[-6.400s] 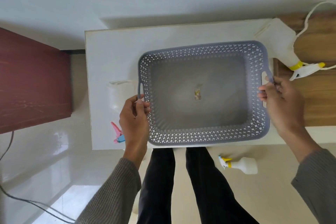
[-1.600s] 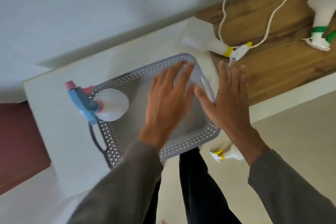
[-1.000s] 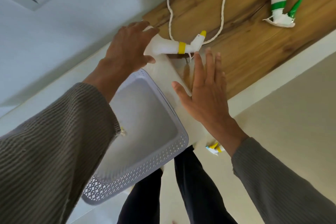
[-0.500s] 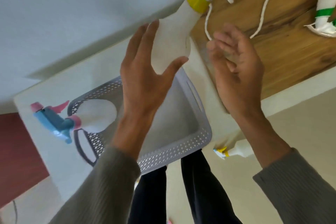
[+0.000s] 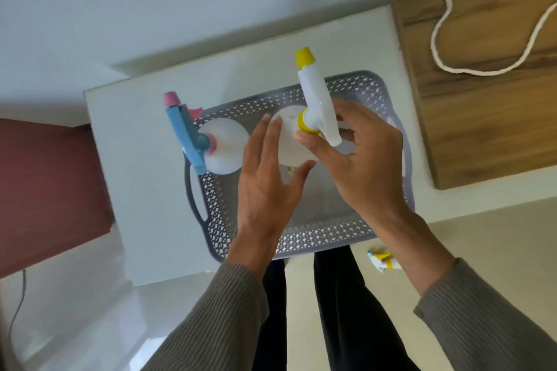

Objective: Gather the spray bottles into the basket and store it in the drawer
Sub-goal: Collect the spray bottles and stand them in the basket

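A grey perforated basket [image 5: 247,238] lies on the white table [image 5: 135,159]. In its left end stands a white spray bottle with a blue and pink head [image 5: 223,144]. A second white spray bottle with a yellow nozzle and collar [image 5: 313,93] is upright over the basket's middle. My left hand [image 5: 268,178] cups its body from the left, thumb and fingers around it. My right hand [image 5: 361,159] touches the bottle's neck and trigger from the right. A third bottle with a yellow head [image 5: 381,260] lies on the floor, mostly hidden by my right arm.
A wooden surface [image 5: 482,99] adjoins the table on the right, with a white cord [image 5: 437,48] looped on it. A dark red cabinet [image 5: 45,190] stands at the left. My legs [image 5: 301,310] are below the table's front edge. The wall runs behind.
The yellow-nozzled bottle has moved from above the wooden surface down over the basket and turned upright. Both hands came with it; the right hand now touches its neck.
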A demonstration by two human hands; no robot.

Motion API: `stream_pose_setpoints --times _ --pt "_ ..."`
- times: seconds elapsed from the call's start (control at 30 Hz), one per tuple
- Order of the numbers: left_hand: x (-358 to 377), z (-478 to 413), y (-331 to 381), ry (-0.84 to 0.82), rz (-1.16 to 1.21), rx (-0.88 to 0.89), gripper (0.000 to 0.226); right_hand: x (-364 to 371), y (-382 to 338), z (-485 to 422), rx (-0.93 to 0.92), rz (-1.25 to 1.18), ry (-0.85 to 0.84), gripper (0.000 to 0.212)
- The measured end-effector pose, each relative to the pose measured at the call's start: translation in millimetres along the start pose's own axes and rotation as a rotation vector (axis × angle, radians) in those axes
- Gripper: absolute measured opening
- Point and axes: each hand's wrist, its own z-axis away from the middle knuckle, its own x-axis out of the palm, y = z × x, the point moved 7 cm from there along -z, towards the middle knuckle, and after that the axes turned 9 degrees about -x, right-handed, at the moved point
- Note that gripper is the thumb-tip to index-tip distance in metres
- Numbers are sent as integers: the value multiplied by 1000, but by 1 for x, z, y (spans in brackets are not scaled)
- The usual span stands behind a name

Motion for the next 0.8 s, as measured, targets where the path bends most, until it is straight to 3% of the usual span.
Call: stream_pose_setpoints --times 0.23,0.8 --pt "9 -18 -9 -98 26 -36 73 20 5 0 -13 63 12 39" --pt "8 -24 -20 -109 96 -21 67 36 13 2 -4 94 -45 45"
